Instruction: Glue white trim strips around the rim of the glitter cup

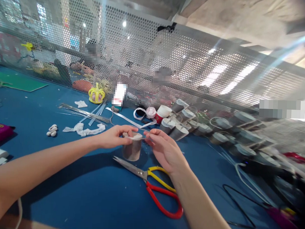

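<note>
A small grey cup (132, 151) with a pale, whitish top stands upright on the blue table. My left hand (116, 136) grips its rim from the left, thumb and fingers closed over the top edge. To the right of the cup, my right hand (165, 147) pinches a thin strand (145, 138) that runs to the cup's rim; whether it is wire or cord I cannot tell. Just in front of the cup lie scissors (140, 173), blades pointing left, with one yellow and one red handle. My right forearm passes over part of the handles.
Many similar grey cups (180, 132) lie in a group at right. Lace pieces (85, 129), thin wires (86, 113), a white ribbon (124, 121) and a yellow crown-shaped piece (96, 94) sit behind. A perforated metal screen (134, 57) borders the back. Purple tools (2, 133) lie at left.
</note>
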`<action>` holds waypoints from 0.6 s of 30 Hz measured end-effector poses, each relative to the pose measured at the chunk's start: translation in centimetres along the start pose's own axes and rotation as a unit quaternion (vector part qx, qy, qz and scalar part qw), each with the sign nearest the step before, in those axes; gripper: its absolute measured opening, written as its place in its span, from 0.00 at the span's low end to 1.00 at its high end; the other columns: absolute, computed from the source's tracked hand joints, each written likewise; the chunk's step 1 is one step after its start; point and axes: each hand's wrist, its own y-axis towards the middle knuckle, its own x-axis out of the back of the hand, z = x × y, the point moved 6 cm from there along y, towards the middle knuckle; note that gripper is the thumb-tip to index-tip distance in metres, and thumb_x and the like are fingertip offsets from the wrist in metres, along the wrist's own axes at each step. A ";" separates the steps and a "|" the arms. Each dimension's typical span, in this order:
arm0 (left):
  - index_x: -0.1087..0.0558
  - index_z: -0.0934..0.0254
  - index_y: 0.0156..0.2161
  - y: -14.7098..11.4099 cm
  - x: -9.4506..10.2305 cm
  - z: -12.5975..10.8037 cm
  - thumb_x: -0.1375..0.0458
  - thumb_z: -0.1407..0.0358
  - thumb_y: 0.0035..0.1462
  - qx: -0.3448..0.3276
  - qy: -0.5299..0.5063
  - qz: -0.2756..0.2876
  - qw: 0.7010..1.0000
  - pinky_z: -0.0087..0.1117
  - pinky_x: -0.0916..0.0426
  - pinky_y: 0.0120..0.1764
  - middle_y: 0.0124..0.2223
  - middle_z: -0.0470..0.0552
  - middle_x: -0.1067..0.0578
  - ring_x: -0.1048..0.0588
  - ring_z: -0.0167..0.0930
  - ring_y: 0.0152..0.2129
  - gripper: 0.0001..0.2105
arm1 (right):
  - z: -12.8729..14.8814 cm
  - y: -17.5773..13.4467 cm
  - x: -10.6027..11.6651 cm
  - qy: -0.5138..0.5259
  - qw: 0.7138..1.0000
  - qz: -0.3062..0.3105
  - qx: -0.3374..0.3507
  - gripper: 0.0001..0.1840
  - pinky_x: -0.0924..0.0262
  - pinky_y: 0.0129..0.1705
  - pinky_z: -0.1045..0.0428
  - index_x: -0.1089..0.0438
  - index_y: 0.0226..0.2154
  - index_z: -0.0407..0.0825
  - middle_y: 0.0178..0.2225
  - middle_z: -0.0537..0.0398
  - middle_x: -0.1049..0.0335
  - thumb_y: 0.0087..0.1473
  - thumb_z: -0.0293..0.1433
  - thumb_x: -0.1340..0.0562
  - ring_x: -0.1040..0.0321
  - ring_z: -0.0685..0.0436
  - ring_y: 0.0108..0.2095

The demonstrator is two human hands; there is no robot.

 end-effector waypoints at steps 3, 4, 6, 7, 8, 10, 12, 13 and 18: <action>0.38 0.67 0.24 0.0 -0.1 -0.3 0.45 0.68 0.46 0.035 -0.077 0.025 0.996 0.36 0.40 0.43 0.54 0.58 0.40 0.37 0.37 0.47 0.06 | -0.1 -0.6 0.5 0.044 0.999 -0.001 -0.019 0.11 0.44 0.31 0.58 0.31 0.27 0.51 0.25 0.60 0.33 0.35 0.28 0.35 0.38 0.54 0.29; 0.39 0.68 0.24 0.0 -0.2 -0.5 0.44 0.68 0.46 0.040 -0.099 0.034 0.994 0.36 0.41 0.44 0.54 0.58 0.40 0.37 0.37 0.48 0.07 | -0.2 -0.8 0.7 0.054 0.998 -0.004 -0.021 0.11 0.44 0.30 0.59 0.30 0.27 0.51 0.25 0.61 0.33 0.35 0.28 0.35 0.38 0.55 0.28; 0.39 0.68 0.23 -0.1 -0.3 -0.7 0.43 0.69 0.45 0.048 -0.133 0.051 0.989 0.36 0.44 0.46 0.54 0.58 0.39 0.37 0.36 0.48 0.08 | -0.3 -1.0 1.1 0.063 0.998 -0.015 -0.021 0.09 0.44 0.28 0.59 0.30 0.25 0.49 0.24 0.60 0.34 0.34 0.29 0.34 0.39 0.55 0.27; 0.39 0.68 0.23 -0.1 -0.3 -0.8 0.43 0.69 0.45 0.051 -0.146 0.058 0.986 0.36 0.45 0.47 0.54 0.58 0.39 0.38 0.35 0.49 0.08 | -0.4 -1.1 1.4 0.061 0.998 -0.021 -0.019 0.08 0.44 0.27 0.60 0.29 0.24 0.48 0.24 0.60 0.34 0.34 0.29 0.34 0.39 0.56 0.26; 0.39 0.68 0.23 -0.1 -0.4 -0.9 0.43 0.70 0.45 0.054 -0.158 0.065 0.984 0.36 0.45 0.47 0.54 0.58 0.39 0.38 0.35 0.49 0.08 | -0.5 -1.2 1.6 0.054 0.998 -0.028 -0.016 0.08 0.44 0.28 0.60 0.29 0.24 0.48 0.24 0.59 0.33 0.34 0.29 0.34 0.39 0.56 0.26; 0.38 0.68 0.24 -0.2 -0.4 -0.9 0.44 0.70 0.45 0.059 -0.176 0.078 0.980 0.37 0.45 0.47 0.54 0.57 0.39 0.38 0.35 0.49 0.07 | -0.7 -1.4 1.9 0.022 0.999 -0.037 -0.008 0.09 0.43 0.29 0.59 0.29 0.25 0.47 0.25 0.58 0.33 0.34 0.29 0.34 0.39 0.55 0.27; 0.38 0.68 0.24 -0.3 -0.3 -0.9 0.44 0.71 0.46 0.063 -0.182 0.085 0.978 0.37 0.45 0.47 0.54 0.57 0.39 0.38 0.36 0.49 0.06 | -0.7 -1.7 2.1 -0.043 0.998 -0.048 0.007 0.11 0.43 0.29 0.58 0.29 0.27 0.47 0.25 0.57 0.32 0.35 0.31 0.34 0.39 0.54 0.26; 0.38 0.68 0.24 -0.3 -0.3 -0.9 0.44 0.71 0.46 0.064 -0.181 0.085 0.978 0.37 0.45 0.46 0.54 0.57 0.39 0.38 0.36 0.49 0.05 | -0.6 -1.8 2.2 -0.088 0.994 -0.060 0.020 0.12 0.43 0.29 0.57 0.29 0.28 0.47 0.26 0.56 0.32 0.35 0.32 0.34 0.40 0.53 0.26; 0.38 0.69 0.24 -0.3 -0.1 -0.5 0.44 0.71 0.46 0.065 -0.178 0.089 0.978 0.35 0.43 0.44 0.53 0.57 0.38 0.38 0.36 0.49 0.06 | 1.0 -2.7 1.8 -0.332 0.929 -0.110 0.124 0.11 0.44 0.28 0.54 0.32 0.24 0.46 0.23 0.56 0.34 0.38 0.37 0.37 0.42 0.51 0.23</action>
